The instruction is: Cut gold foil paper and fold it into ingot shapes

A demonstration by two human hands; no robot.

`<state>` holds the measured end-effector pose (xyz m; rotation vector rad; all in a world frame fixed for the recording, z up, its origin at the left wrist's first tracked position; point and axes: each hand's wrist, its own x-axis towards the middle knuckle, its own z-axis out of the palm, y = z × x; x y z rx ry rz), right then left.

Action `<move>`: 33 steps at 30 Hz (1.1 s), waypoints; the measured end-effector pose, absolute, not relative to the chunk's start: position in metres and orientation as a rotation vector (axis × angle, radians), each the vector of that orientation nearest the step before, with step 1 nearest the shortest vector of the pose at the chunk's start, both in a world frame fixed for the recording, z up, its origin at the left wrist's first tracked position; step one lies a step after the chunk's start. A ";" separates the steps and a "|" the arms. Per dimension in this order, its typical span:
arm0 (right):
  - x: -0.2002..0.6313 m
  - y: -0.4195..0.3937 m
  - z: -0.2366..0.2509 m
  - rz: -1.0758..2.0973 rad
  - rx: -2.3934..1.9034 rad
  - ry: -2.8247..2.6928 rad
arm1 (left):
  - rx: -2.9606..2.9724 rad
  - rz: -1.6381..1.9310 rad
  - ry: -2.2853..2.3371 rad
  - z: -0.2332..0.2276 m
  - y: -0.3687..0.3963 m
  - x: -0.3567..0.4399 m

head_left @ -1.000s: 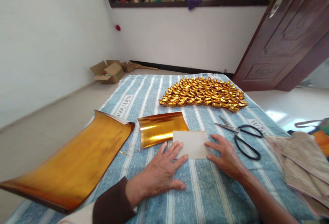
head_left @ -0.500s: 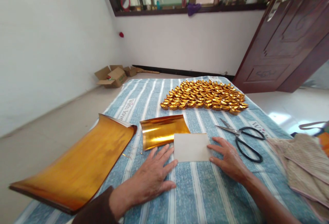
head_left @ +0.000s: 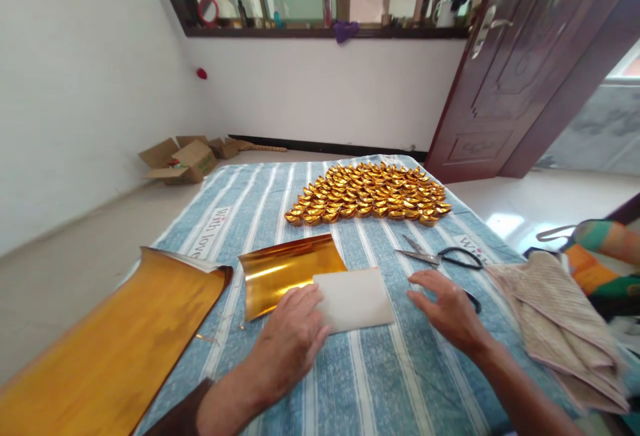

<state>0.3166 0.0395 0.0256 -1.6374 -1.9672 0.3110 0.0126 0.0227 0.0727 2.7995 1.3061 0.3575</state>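
Note:
A rectangle of white paper [head_left: 356,299] lies on the striped cloth, turned slightly, and overlaps a curved sheet of gold foil paper [head_left: 285,268]. My left hand [head_left: 295,336] has its fingers together on the left edge of the white paper, with the fingertips pressed along that edge. To the right of the paper, apart from it, my right hand [head_left: 445,309] holds nothing, thumb and fingers spread. Black-handled scissors [head_left: 437,259] lie with blades parted just beyond my right hand, which hides part of one handle loop.
Many folded gold paper ingots [head_left: 370,193] stand in rows at the far side. A large stack of gold paper [head_left: 115,336] lies on the left. A beige towel [head_left: 555,329] is on the right. The cloth [head_left: 365,389] covers the table; a cardboard box [head_left: 183,159] sits beyond it.
My right hand has come off the white paper's right edge. The left hand's fingers have closed at its left edge, and the paper has turned slightly. The view has swung to the right.

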 end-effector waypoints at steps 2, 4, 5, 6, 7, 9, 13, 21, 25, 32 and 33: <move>0.329 0.046 0.033 0.089 -1.871 -1.910 | 2.814 0.422 1.304 0.074 0.034 0.021; 0.338 0.054 0.039 -0.038 -2.168 -1.921 | 2.826 0.418 1.279 0.074 0.047 0.031; 0.341 0.057 0.041 -0.063 -2.276 -1.941 | 2.822 0.385 1.273 0.073 0.054 0.037; 0.342 0.059 0.041 -0.071 -2.349 -1.964 | 2.810 0.335 1.279 0.072 0.061 0.042; 0.342 0.060 0.040 -0.069 -2.385 -1.984 | 2.789 0.288 1.293 0.071 0.068 0.046; 0.340 0.062 0.036 -0.061 -2.381 -1.997 | 2.730 0.222 1.298 0.068 0.079 0.054; 0.339 0.063 0.023 -0.067 -2.309 -1.914 | 2.662 0.225 1.248 0.064 0.090 0.059; 0.369 0.055 0.028 0.328 -2.061 -1.723 | 2.667 0.436 1.173 0.057 0.091 0.054; 0.376 0.041 0.036 0.558 -1.777 -1.885 | 2.660 0.602 1.087 0.052 0.092 0.050; 0.372 0.035 0.030 0.495 -1.711 -2.014 | 2.647 0.720 1.029 0.045 0.093 0.047; 0.372 0.035 0.028 0.470 -1.694 -2.042 | 2.659 0.718 1.030 0.045 0.093 0.047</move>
